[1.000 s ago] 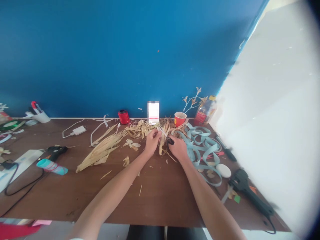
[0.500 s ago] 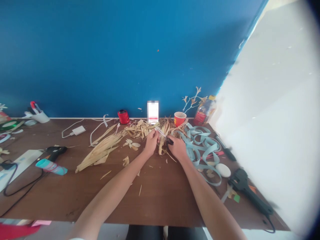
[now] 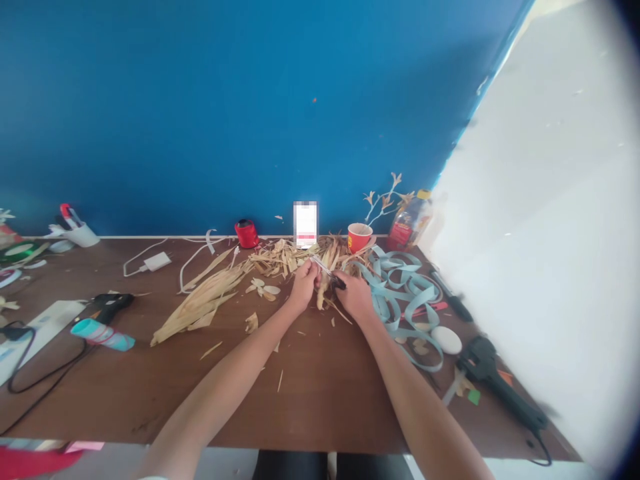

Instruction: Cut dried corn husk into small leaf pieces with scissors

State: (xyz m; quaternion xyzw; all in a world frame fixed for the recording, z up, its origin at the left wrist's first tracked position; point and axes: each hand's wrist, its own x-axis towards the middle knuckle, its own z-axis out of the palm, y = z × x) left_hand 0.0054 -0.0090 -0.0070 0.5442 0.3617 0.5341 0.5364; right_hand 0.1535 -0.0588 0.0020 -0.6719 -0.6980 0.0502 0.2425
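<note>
My right hand [image 3: 356,293] is closed around the dark handles of a pair of scissors [image 3: 325,269], whose blades point up and left toward my other hand. My left hand [image 3: 304,283] is pinched at the blade tips; what lies between its fingers is too small to make out. Behind and beneath both hands spreads a heap of dried corn husks [image 3: 281,257]. A larger bundle of husks [image 3: 203,307] lies to the left, with a few loose husk petals [image 3: 263,288] between it and my left hand.
A lit phone [image 3: 306,223] leans on the blue wall. Right of it stand a red paper cup [image 3: 359,238] holding a husk-flower stem and a bottle [image 3: 406,223]. Light-blue ribbon [image 3: 415,283] and a glue gun [image 3: 495,380] lie at right; a charger [image 3: 157,261] and blue roll [image 3: 103,333] at left.
Almost nothing differs. Both hands and the scissors stay in the same place, with only a very slight shift of the view.
</note>
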